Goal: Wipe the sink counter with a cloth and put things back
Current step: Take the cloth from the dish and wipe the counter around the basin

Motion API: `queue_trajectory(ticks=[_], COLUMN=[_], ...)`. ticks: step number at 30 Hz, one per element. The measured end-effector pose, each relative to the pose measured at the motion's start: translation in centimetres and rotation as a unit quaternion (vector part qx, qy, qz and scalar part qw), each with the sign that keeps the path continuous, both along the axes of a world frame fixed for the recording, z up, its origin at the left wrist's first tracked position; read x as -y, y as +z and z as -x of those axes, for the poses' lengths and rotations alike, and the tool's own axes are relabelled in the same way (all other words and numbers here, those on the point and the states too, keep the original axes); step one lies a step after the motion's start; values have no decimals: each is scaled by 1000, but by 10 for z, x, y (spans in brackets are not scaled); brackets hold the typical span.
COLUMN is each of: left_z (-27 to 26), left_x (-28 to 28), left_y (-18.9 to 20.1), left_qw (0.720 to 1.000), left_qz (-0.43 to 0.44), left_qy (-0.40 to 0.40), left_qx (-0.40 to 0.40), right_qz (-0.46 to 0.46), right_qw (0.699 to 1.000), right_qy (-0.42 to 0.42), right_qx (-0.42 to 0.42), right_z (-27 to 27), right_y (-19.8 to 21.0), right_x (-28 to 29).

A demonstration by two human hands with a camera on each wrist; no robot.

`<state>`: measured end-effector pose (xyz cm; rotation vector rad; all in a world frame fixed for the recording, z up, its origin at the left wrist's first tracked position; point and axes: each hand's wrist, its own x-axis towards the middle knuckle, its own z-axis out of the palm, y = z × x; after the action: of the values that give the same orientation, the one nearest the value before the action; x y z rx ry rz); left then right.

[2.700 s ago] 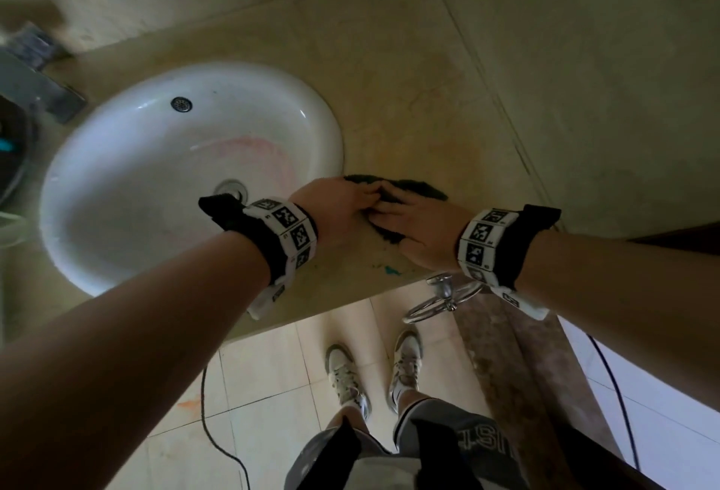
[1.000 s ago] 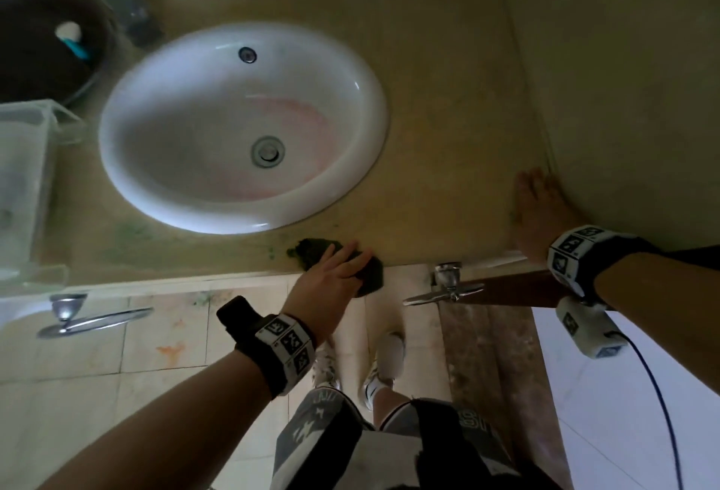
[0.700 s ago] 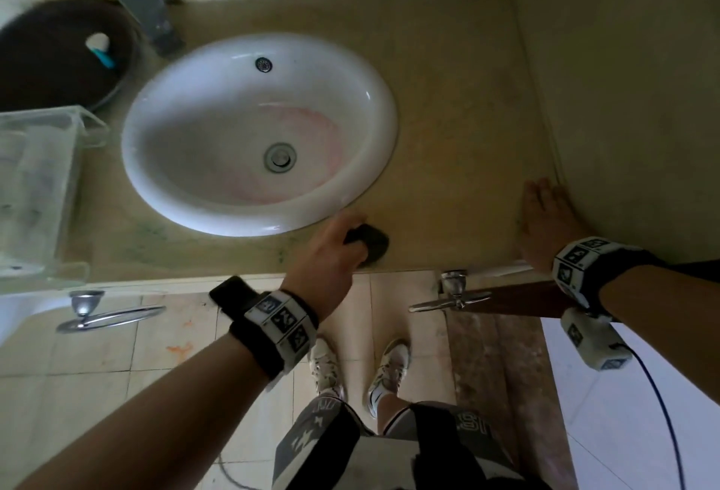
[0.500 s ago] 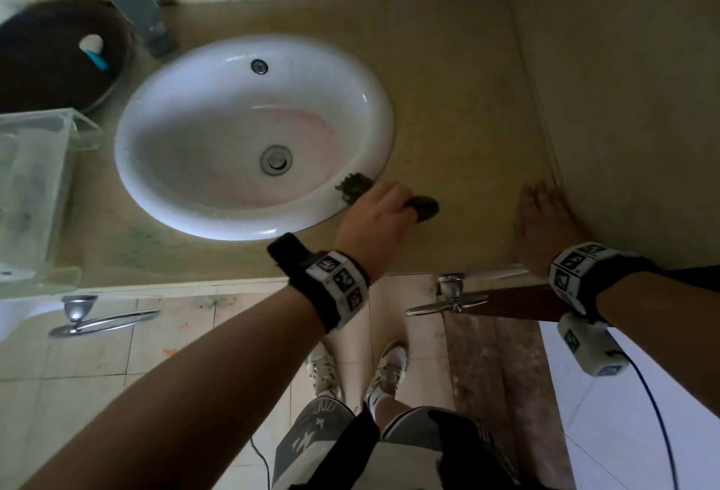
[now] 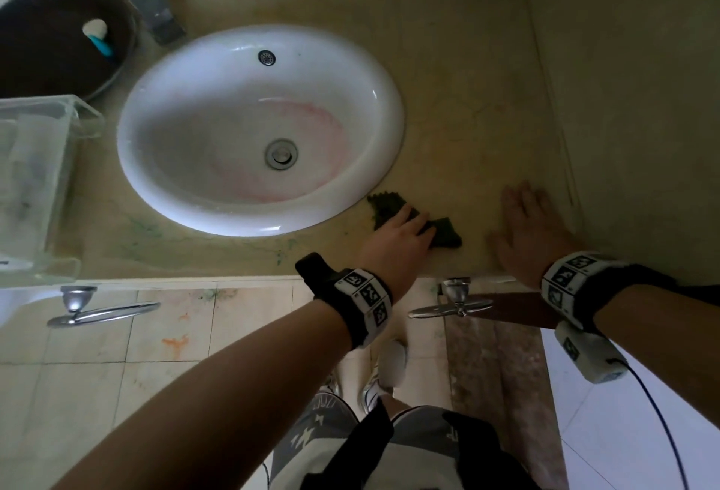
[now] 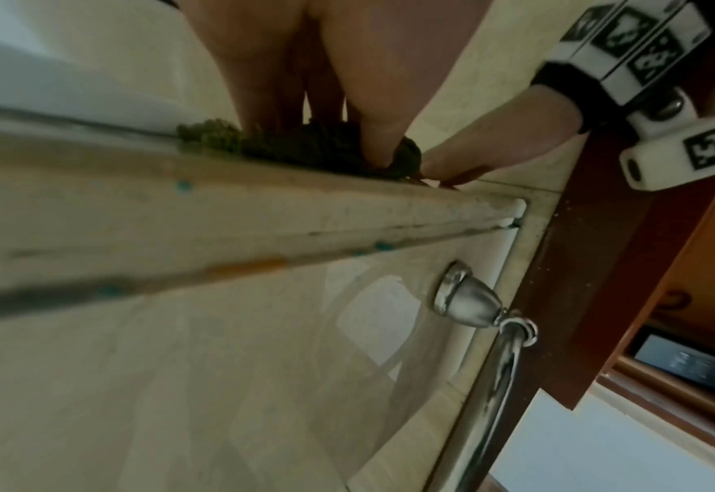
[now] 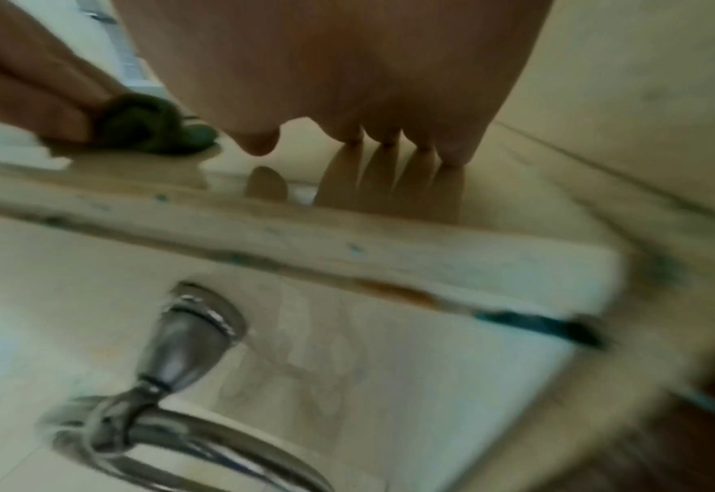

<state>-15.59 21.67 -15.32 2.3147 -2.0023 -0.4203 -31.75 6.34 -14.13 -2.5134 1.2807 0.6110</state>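
A dark green cloth (image 5: pixel 447 237) lies bunched on the beige counter (image 5: pixel 467 99), just right of the white sink (image 5: pixel 187 162) and near the front edge. My left hand (image 5: pixel 401 240) is on top of it, bent fingers holding the cloth down against the counter; the left wrist view shows the cloth (image 6: pixel 297 146) between thumb and fingers. My right hand (image 5: pixel 526 228) lies flat and empty on the counter by the right wall, fingers spread. In the right wrist view the cloth (image 7: pixel 149 126) sits left of those fingers (image 7: pixel 389 139).
A faucet (image 5: pixel 152 2) stands behind the sink. A dark basin (image 5: pixel 46 41) holding a small blue and white item sits back left, with a clear plastic box (image 5: pixel 35 177) in front of it. Two chrome handles (image 5: pixel 452 304) stick out below the counter edge. A wall bounds the counter's right side.
My left hand has carried the cloth from the front edge below the sink rightwards along the rim to the counter right of the sink. The right hand has stayed flat.
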Motion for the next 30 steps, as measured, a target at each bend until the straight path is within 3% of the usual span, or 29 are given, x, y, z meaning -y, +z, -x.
queue_trajectory(ticks=[5, 7, 9, 15, 18, 21, 24, 27, 30], left_z=[-24, -38, -48, -43, -42, -31, -19, -20, -21], left_x=[-19, -35, -55, -64, -57, -47, -42, -49, -55], left_y=[10, 12, 10, 7, 10, 15, 9, 2, 3], left_qw=[993, 992, 984, 935, 936, 955, 975, 991, 990], left_qz=[103, 121, 111, 122, 126, 104, 85, 41, 3], left_qy=[-40, 25, 114, 273, 277, 195, 136, 117, 123], left_qx=[-35, -32, -85, -192, -176, -196, -152, -51, -62], right_qz=[-31, -31, -30, -40, -39, -31, -26, -27, -20], right_qw=[992, 990, 988, 988, 988, 988, 988, 989, 989], right_qy=[125, 141, 150, 147, 147, 148, 151, 147, 147], right_qx=[-6, -9, -15, -17, -14, -15, -19, -18, -21], right_z=[-58, -71, -74, -74, -73, -73, -73, -74, -74], right_y=[0, 0, -2, 0, 0, -2, -2, -1, -1], right_x=[-29, -35, -36, -36, -37, -37, -37, -38, -39])
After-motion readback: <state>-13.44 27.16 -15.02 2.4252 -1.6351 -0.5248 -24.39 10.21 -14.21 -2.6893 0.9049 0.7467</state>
